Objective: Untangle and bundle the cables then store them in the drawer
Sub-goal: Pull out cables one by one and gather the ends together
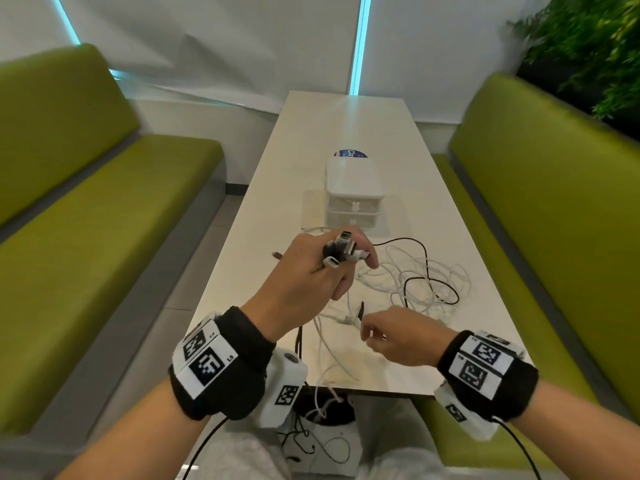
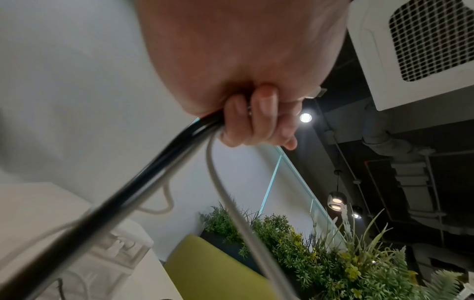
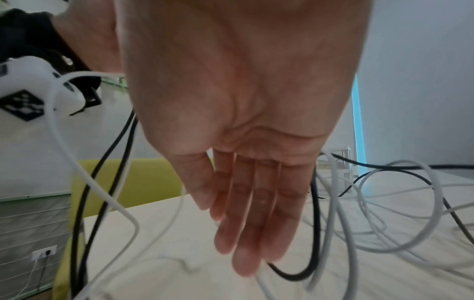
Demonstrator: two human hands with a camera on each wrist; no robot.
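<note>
My left hand (image 1: 346,271) is raised above the white table (image 1: 346,126) and grips a bunch of several cable plugs (image 1: 341,249), black and white. In the left wrist view its fingers (image 2: 251,117) curl round black and white cords (image 2: 143,186) that hang down. A loose tangle of white and black cables (image 1: 415,282) lies on the table to the right. My right hand (image 1: 372,332) hovers low over the near strands, fingers (image 3: 246,233) straight and holding nothing, with cables (image 3: 384,203) looping around it. A small white two-drawer unit (image 1: 353,195) stands behind, both drawers closed.
Green benches flank the table on the left (image 1: 86,220) and right (image 1: 536,202). A blue round sticker (image 1: 349,154) lies behind the drawer unit. Some cable strands hang over the table's near edge (image 1: 329,396) toward my lap. Plants (image 1: 588,46) stand at the back right.
</note>
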